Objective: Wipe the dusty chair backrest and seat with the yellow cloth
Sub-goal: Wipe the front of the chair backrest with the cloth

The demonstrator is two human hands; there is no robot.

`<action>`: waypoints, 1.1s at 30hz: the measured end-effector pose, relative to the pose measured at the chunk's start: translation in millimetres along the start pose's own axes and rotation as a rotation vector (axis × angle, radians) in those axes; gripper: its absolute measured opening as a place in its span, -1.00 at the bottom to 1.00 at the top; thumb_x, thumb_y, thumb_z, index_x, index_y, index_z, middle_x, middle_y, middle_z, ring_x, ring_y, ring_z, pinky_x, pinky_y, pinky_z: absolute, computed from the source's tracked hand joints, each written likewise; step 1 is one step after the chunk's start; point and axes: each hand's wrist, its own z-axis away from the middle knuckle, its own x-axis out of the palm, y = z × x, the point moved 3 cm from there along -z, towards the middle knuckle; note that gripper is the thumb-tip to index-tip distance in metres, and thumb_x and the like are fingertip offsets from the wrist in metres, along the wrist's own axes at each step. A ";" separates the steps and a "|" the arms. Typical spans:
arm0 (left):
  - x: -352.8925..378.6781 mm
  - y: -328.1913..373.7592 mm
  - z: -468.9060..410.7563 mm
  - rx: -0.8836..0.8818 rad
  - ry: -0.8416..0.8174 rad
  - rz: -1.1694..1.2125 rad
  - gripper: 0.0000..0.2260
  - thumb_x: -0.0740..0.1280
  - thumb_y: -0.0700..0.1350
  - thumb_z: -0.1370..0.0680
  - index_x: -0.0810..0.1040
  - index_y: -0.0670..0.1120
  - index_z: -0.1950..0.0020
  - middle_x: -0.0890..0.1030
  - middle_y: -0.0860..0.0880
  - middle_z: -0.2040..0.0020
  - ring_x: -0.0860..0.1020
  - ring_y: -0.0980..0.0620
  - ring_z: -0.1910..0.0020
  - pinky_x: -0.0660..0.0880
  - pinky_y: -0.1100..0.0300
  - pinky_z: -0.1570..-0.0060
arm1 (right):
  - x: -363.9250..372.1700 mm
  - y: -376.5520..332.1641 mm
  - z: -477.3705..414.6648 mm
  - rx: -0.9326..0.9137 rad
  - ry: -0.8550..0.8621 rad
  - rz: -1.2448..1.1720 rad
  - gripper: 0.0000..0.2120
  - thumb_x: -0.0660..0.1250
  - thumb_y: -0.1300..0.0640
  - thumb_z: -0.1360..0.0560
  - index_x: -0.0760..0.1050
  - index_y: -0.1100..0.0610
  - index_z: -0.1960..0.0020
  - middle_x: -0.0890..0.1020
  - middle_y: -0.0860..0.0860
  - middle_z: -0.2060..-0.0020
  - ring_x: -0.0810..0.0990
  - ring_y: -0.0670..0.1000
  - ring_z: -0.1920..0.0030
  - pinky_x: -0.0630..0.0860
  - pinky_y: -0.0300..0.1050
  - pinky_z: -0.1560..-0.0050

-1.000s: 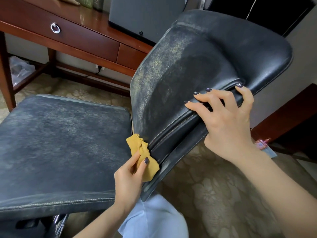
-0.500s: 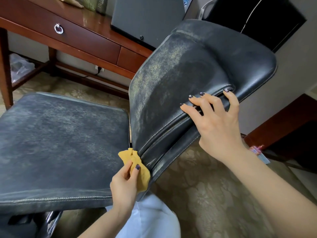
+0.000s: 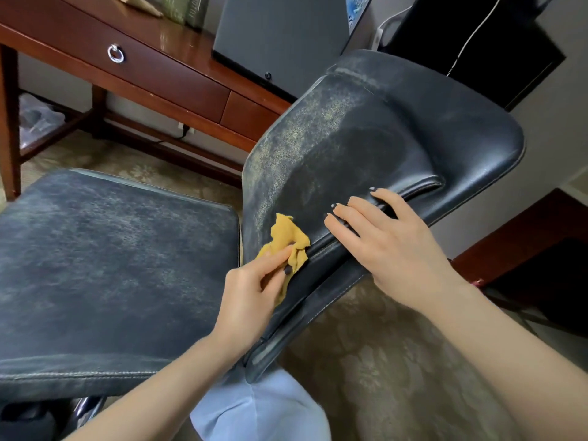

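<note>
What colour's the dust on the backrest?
Yellowish-grey speckling over black backrest, clearest in the head view.

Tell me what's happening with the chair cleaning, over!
Left hand pinches yellow cloth against lower backrest. Right hand flat on backrest edge, steadying. Seat and backrest dusty. Nothing blocking.

Book spine [image 3: 193, 10]: pale lettering runs up its length; it stands on the desk [image 3: 178, 49], far up and to the left of where the left hand [image 3: 254, 291] pinches the yellow cloth [image 3: 288, 240]; too blurred to read.
Blue sheet [image 3: 358, 12]: white marks on blue, far above the grip, just right of the grey panel [image 3: 280, 36]; cannot tell whether they are writing.
Readable text: none.
</note>
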 end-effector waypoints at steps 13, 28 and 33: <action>9.3 -30.1 -67.4 -0.208 -0.013 -0.052 -0.66 0.21 -0.17 -0.60 0.64 0.10 0.27 0.47 0.21 0.46 0.35 0.21 0.40 0.28 0.42 0.36 | 5.2 -1.7 -4.9 -0.118 0.063 -0.037 -0.59 0.05 0.41 -0.43 0.47 0.18 -0.17 0.57 0.03 0.00 0.55 0.10 -0.08 0.32 0.02 -0.15; 8.9 -122.5 -73.7 -0.622 0.071 0.027 -0.71 0.21 -0.09 -0.60 0.51 -0.12 0.30 0.40 -0.06 0.37 0.33 -0.01 0.33 0.26 0.35 0.55 | 5.9 -2.9 -6.6 -0.096 0.099 -0.003 -0.65 0.16 0.39 -0.31 0.45 0.12 -0.03 0.48 -0.01 0.13 0.50 0.08 0.10 0.41 -0.04 0.00; 3.3 -121.7 -34.6 -0.732 0.018 0.263 -0.78 0.25 -0.09 -0.60 0.67 -0.09 0.10 0.47 -0.09 0.31 0.38 -0.02 0.34 0.40 0.25 0.50 | 5.8 -3.4 -6.4 -0.090 0.086 0.009 -0.63 0.15 0.37 -0.29 0.47 0.12 -0.03 0.48 -0.01 0.14 0.49 0.08 0.11 0.40 -0.04 -0.01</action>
